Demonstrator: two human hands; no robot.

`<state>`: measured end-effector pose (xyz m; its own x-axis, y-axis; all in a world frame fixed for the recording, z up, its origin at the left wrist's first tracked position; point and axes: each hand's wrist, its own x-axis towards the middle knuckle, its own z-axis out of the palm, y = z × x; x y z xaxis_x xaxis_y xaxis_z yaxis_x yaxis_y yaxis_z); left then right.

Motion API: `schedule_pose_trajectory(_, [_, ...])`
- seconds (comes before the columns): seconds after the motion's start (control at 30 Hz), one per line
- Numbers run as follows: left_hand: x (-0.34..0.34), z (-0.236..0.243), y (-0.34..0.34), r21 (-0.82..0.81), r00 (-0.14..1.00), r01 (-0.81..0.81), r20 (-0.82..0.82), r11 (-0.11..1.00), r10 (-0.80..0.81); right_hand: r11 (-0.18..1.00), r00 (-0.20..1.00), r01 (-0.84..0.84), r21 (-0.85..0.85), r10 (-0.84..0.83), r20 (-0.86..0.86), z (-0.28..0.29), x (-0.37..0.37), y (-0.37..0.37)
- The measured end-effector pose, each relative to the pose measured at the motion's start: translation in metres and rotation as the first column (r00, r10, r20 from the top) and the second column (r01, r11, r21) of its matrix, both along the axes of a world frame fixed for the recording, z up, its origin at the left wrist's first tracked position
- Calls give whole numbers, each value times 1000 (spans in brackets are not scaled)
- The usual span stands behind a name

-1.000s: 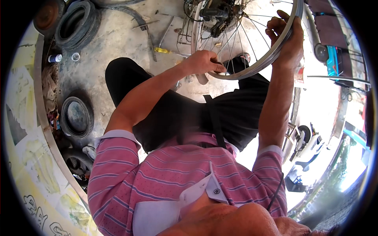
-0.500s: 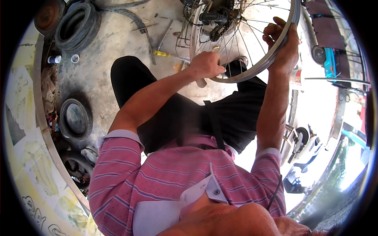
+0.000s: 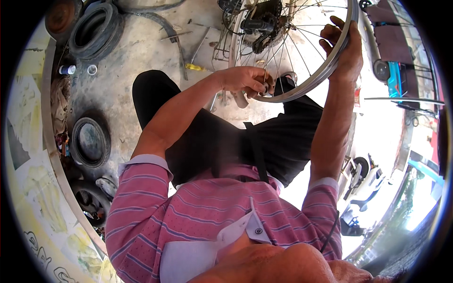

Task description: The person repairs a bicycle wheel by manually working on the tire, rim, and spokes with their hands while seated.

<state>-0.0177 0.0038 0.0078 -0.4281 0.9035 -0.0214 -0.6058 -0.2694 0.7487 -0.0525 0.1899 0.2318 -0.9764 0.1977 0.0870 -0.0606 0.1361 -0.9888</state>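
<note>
harsh daylight glare bleaching the ground at right, curved fisheye edges, a hazy, perhaps smudged centre

- Wheel: large, spoked, with a silver-grey rim; far in the scene, right of centre, its far part running out of view.
- Pose: tilted, one spoked side showing; the rim curves from far right to near left.
- Spokes: thin, fanning out from the hub.
- Sprockets: dark, toothed, just left of the hub.
- State: right grip wrapped around the rim's right side; left grip at its near-left edge.
- Pale piece: at the left fingertips, too small to identify.
</note>
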Motion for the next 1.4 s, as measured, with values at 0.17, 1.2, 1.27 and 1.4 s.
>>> schedule_pose_trajectory(0.17, [10, 7, 12, -540, 746, -500, -666, 678, 19, 999, 1000, 12, -34, -13, -26, -10, 8, -7])
schedule_pose_trajectory(1.2, [4, -6, 9, -561, 884, -218, -460, 799, -82, 999, 996, -6, -32, 3, -86, -22, 26, -10])
schedule_pose_trajectory(1.27, [5, -3, -3, -436, 966, -84, -257, 896, -34, 998, 998, -18, -64, 13, -68, -14, 15, -8])
schedule_pose_trajectory(1.4, [11, -11, -5, -193, 1000, 5, 24, 981, 0, 998, 999, 22, -61, -23, -26, -3, 7, -7])
